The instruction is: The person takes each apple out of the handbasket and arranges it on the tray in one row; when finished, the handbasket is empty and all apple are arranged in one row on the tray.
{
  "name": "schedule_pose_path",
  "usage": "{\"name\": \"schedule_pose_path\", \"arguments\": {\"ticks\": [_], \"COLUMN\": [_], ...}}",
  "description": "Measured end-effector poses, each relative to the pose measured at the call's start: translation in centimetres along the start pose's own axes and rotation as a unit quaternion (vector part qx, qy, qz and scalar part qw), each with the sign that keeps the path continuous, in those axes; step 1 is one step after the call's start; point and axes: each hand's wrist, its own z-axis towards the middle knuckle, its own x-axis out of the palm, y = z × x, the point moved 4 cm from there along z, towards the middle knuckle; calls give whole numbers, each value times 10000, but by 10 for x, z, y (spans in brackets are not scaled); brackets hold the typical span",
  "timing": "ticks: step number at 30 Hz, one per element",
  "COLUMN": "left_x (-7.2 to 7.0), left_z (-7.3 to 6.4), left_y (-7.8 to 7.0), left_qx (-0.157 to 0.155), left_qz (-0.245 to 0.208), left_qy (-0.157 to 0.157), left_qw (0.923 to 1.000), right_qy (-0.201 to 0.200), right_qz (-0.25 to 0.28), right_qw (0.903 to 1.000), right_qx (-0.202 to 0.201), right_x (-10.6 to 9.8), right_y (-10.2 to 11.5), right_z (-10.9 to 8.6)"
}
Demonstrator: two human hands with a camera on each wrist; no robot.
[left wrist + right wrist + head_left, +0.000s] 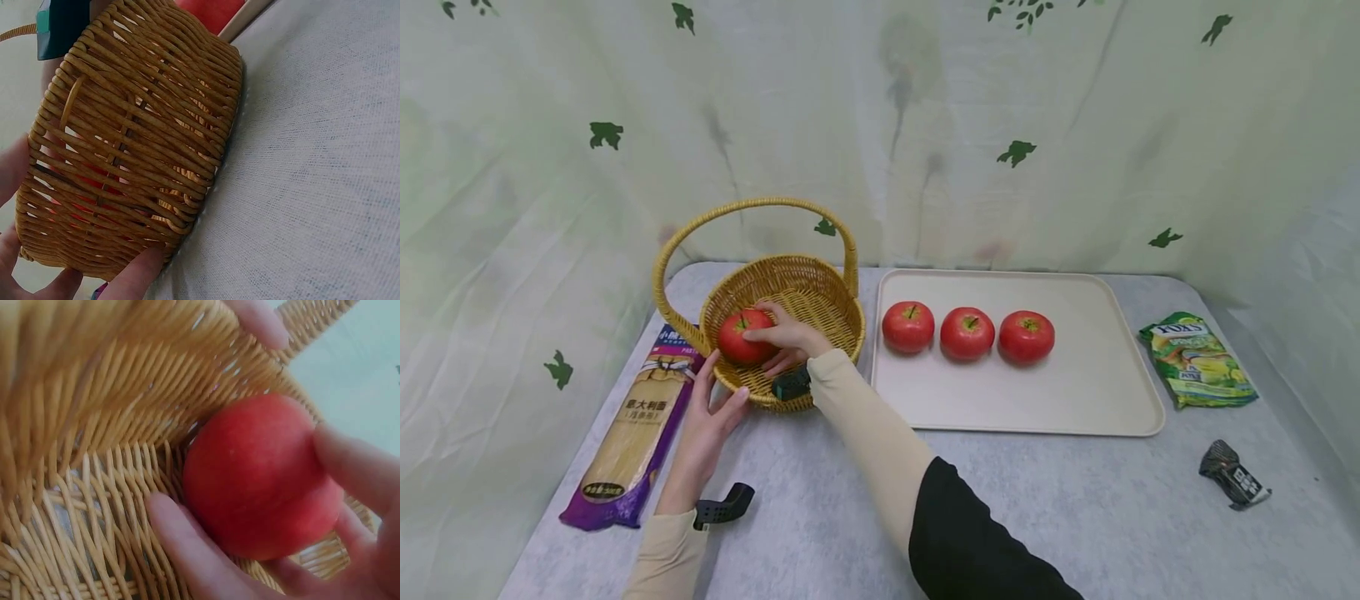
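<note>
A red apple is inside the yellow-brown wicker basket, by its left wall. My right hand reaches over the rim and holds the apple, fingers and thumb on either side of it; the right wrist view shows the apple between them. At the basket's near left side, my left hand holds the rim and wall. In the left wrist view its fingers lie against the woven outside, and the apple shows only in part through the gaps.
Right of the basket, a beige tray bears three red apples in a row. A purple pasta packet lies at the left. A green snack bag and a small black wrapped packet lie at the right. The basket's tall handle arches above it.
</note>
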Motion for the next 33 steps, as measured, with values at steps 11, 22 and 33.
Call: {"name": "schedule_pose_path", "arguments": {"ticks": [11, 22, 33], "left_x": [0, 0, 1], "left_z": [0, 0, -1], "left_y": [-1, -1, 0], "left_qx": [23, -26, -41], "left_qz": [-25, -52, -39], "left_qy": [17, 22, -8], "left_qw": [10000, 10000, 10000], "right_qy": [-49, 857, 1377], "right_qz": [-114, -454, -1152], "right_qw": [9995, 9914, 9742], "right_qx": [-295, -876, -1364], "right_x": [-15, -38, -60], "right_y": [10, 22, 35], "right_z": [-8, -25, -53]}}
